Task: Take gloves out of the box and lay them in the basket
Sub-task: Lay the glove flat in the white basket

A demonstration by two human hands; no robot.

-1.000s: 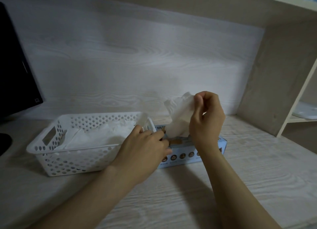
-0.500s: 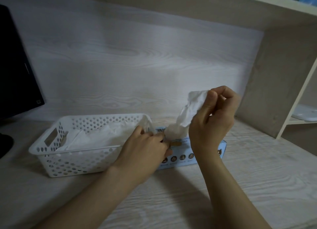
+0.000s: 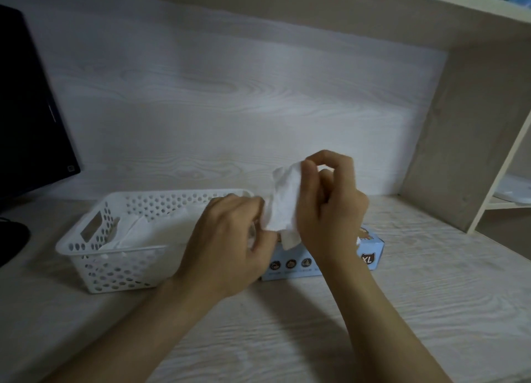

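Observation:
A white glove [image 3: 283, 203] hangs in the air above the light-blue glove box [image 3: 370, 253]. My right hand [image 3: 330, 207] pinches its top edge between thumb and fingers. My left hand [image 3: 230, 242] grips the glove's lower left side, just right of the basket. The white perforated basket [image 3: 92, 256] stands left of the box and holds folded white gloves [image 3: 143, 233]. Both hands hide most of the box's top and its opening.
A dark monitor [image 3: 31, 109] and its round base [image 3: 11, 239] stand at the far left. A wooden upright [image 3: 465, 141] and a shelf board overhead bound the desk nook on the right. A white object [image 3: 514, 193] lies on the side shelf.
The glove has come free of the box. My right hand moved it left and slightly down. My left hand let go of the box and rose to take the glove's lower side.

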